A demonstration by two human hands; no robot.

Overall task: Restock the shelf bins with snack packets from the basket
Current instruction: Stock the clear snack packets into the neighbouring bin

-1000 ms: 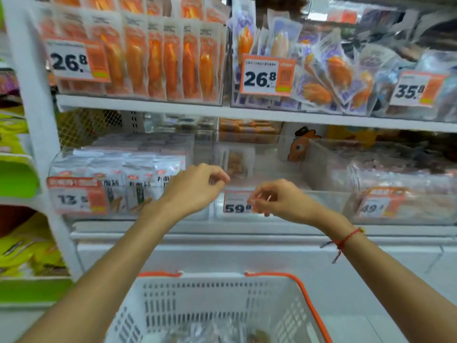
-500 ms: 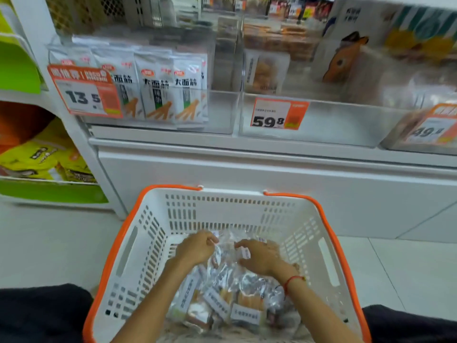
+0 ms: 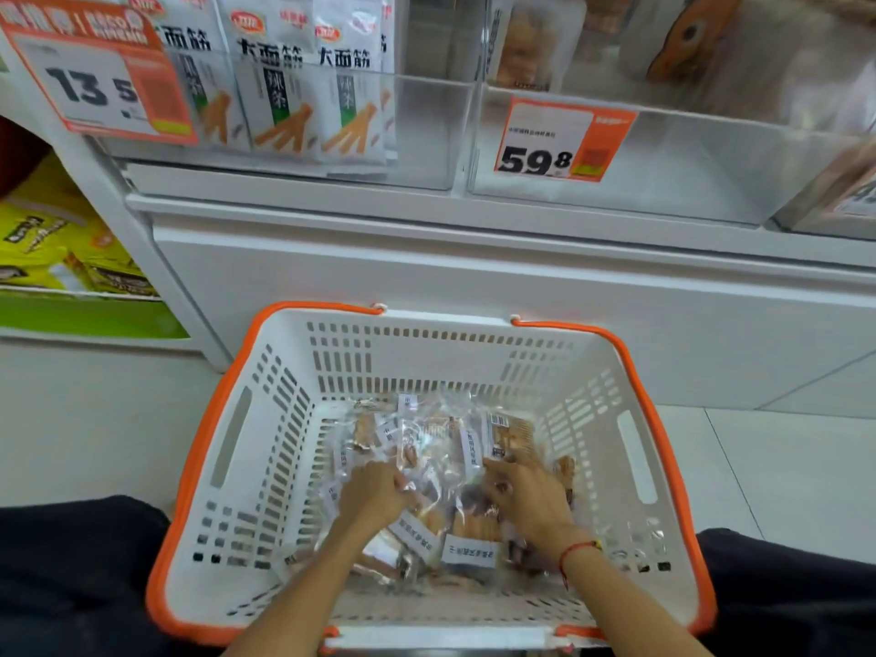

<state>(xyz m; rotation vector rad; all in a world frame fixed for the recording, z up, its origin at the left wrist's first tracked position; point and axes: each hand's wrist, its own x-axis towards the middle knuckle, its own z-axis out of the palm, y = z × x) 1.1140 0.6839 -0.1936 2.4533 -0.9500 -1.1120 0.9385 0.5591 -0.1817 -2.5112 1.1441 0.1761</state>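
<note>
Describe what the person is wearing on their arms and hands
Both forearms are bare, with no sleeves in view and no gloves. The right hand has a thin red string bracelet at the wrist, with a small yellowish bead on it. The left hand and its wrist show nothing worn.

A tag marked 13.5 (image 3: 97, 83) is hanging at the upper left of the frame, and a tag marked 59.8 (image 3: 559, 139) is hanging right of centre at the top. Yellow bags (image 3: 57, 248) are lying on a green shelf (image 3: 90, 315) at the left edge. A white cabinet panel (image 3: 474, 286) is running across the middle. Pale floor tiles (image 3: 782, 467) are showing at the right, and dark trouser legs (image 3: 71, 576) are filling the bottom corners.
</note>
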